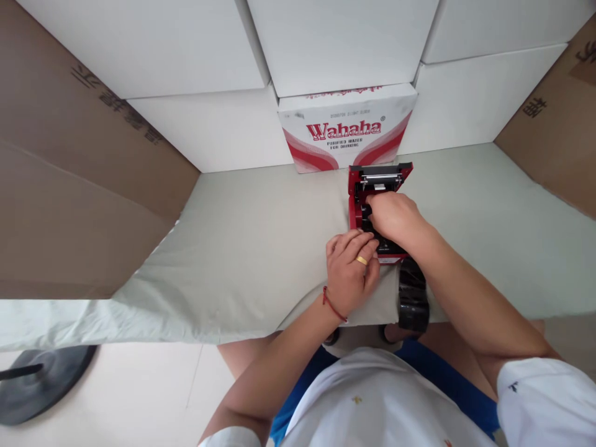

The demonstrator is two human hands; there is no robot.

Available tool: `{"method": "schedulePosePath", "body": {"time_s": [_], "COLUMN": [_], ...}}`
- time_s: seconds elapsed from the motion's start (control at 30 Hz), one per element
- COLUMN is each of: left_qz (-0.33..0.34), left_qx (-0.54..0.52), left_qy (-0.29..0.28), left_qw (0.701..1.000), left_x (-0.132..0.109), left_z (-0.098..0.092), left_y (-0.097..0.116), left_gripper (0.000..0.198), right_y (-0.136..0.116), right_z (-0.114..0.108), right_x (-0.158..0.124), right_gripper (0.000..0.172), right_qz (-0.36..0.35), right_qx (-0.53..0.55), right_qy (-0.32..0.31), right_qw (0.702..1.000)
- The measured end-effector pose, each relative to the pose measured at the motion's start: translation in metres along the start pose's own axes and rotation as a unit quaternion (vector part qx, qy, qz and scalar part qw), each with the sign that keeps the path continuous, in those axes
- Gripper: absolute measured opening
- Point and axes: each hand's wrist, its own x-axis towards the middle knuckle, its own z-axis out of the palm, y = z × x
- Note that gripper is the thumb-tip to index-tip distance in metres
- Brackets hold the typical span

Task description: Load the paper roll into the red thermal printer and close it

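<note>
Head view, looking down on a table covered in pale grey-green cloth (261, 248). A small red plastic box-shaped machine with an open top and black insides (356, 198) sits mid-table, just in front of a white cardboard carton printed with red "Wahaha" lettering (347, 127). The right hand (395, 214) is over the machine's open bay with the fingers curled down inside. The fingertips are hidden by the back of the hand, so whether they pinch anything cannot be told. The left hand (351, 270) lies at the machine's near left corner with the fingers laid out loosely and touching its front edge, closed round nothing. It wears a gold ring (362, 260), and there is a red string bracelet (333, 304) at the wrist. A glossy black curved part (413, 298) lies at the table's near edge, just beside the machine and partly under the right forearm. Plain white cartons (209, 130) are stacked along the back. Brown cardboard panels (69, 186) stand at both sides. A round black base (41, 382) sits on the floor at lower left.
</note>
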Motion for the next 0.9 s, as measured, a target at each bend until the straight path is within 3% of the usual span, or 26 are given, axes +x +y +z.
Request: {"method": "schedulePosePath", "body": {"time_s": [0.07, 0.13, 0.23, 0.33, 0.5, 0.67, 0.9], "left_qz": [0.007, 0.005, 0.003, 0.023, 0.043, 0.045, 0.06], "left_qx": [0.015, 0.018, 0.02, 0.046, 0.079, 0.082, 0.097], "left_qy": [-0.01, -0.024, -0.027, -0.003, 0.002, -0.022, -0.016], "left_qw": [1.0, 1.0, 0.999, 0.999, 0.996, 0.995, 0.993], "left_x": [0.0, -0.001, -0.002, -0.001, 0.002, 0.001, 0.001], "left_z": [0.0, -0.001, -0.001, 0.0, 0.0, -0.004, -0.004], "left_y": [0.003, 0.006, 0.01, 0.015, 0.024, 0.024, 0.024], "left_gripper": [0.03, 0.032, 0.035, 0.034, 0.028, 0.031, 0.034], "right_y": [0.002, 0.008, 0.025, 0.047, 0.068, 0.069, 0.085], "right_z": [-0.005, -0.013, -0.021, -0.014, 0.019, 0.037, 0.077], "right_x": [-0.013, -0.03, -0.045, -0.028, 0.009, -0.024, -0.055], "right_gripper": [0.034, 0.033, 0.046, 0.054, 0.054, 0.042, 0.03], "right_qz": [-0.029, -0.055, -0.018, 0.014, -0.088, -0.153, -0.275], "right_qx": [0.013, 0.062, 0.165, 0.189, 0.245, 0.296, 0.298], "right_qy": [0.002, 0.048, 0.237, 0.388, 0.387, 0.433, 0.391], "right_qw": [0.999, 0.995, 0.957, 0.902, 0.884, 0.837, 0.826]}}
